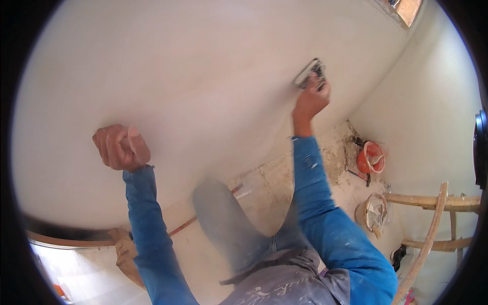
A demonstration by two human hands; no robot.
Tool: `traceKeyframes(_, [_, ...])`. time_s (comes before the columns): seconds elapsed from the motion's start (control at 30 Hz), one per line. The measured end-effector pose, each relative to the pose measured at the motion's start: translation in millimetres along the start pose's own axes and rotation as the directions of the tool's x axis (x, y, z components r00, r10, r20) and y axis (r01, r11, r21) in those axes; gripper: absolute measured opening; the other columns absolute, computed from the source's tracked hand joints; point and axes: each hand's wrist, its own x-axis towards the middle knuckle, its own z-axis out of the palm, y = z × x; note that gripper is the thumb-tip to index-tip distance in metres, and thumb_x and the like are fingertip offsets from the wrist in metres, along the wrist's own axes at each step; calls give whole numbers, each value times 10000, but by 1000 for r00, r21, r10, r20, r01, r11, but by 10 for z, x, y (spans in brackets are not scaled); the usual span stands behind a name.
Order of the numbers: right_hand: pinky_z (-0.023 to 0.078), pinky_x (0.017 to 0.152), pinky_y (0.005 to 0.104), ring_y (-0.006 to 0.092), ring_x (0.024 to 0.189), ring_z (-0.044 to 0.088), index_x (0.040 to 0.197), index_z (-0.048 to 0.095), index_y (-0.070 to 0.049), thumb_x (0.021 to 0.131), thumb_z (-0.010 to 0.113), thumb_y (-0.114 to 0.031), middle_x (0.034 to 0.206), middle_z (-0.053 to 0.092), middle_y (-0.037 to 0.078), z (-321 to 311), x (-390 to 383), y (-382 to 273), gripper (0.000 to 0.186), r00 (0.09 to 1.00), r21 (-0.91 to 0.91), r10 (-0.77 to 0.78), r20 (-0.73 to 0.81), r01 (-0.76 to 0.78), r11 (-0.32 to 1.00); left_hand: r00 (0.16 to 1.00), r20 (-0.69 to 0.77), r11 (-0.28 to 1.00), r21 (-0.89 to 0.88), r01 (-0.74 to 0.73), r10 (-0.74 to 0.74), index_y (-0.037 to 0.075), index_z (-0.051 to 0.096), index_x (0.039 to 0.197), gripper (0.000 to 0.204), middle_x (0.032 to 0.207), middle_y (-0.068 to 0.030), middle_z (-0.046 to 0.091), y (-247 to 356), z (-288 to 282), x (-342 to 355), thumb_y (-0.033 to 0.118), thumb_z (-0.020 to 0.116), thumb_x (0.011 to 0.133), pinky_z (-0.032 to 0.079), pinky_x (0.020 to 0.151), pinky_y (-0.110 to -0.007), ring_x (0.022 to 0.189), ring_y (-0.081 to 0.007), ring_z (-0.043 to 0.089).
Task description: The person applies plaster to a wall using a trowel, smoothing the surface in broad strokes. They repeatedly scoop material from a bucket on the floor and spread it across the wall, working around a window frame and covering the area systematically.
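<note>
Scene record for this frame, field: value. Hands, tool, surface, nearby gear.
left hand: loose fist in front of the wall, nothing visible in it; contact unclear
right hand: closed on the tool
tool: flat-plated hand tool, probably a sander or float, held at the wall
surface: pale, smooth-looking wall
floor, right side: red bucket, pale tub
far right: rough wooden timbers

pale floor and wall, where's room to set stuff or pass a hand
Bare pale floor lies between the blue left sleeve and grey trouser leg, below the thin reddish rod. The pale wall is bare between left hand and right hand. Crowded at right: red plastic bucket, round white tub, long wooden bars.
</note>
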Motion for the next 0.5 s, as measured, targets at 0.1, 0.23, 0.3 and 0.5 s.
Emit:
traceKeyframes(0.1, [389,875,503,327,994,542,1163,548,15,909,635,-300,1061,581,189,195,-985,-106,414,865,50,-442,236,444,895,1000,6,1000,2,-30,30,72,461,668,315,620,-54,508,-10,8,39,234,621,886,349,562,-339,604,-219,438])
traceKeyframes(0.23, [261,1073,631,433,1262,442,1312,537,-63,860,632,-181,1284,516,251,307,-1122,-125,477,310,352,-916,256,852,387,1000,7,999,-38,-22,23,82,458,663,297,617,-52,509,53,-30,127,222,607,879,340,566,-344,591,-223,435])
traceKeyframes(0.3, [346,972,542,375,1139,505,1245,568,-37,870,654,-231,1188,568,223,272,-365,-130,431,573,108,-789,221,790,604,1000,2,999,-27,-31,31,87,456,659,295,613,-50,506,87,-33,165,223,602,876,336,575,-348,583,-220,431])
traceKeyframes(0.5, [501,716,383,267,806,624,1051,612,73,875,705,-307,920,628,174,450,705,-527,429,920,7,-380,-97,382,924,1000,8,999,39,-15,15,99,444,646,312,595,-42,491,136,20,145,253,578,882,330,610,-353,568,-219,418])
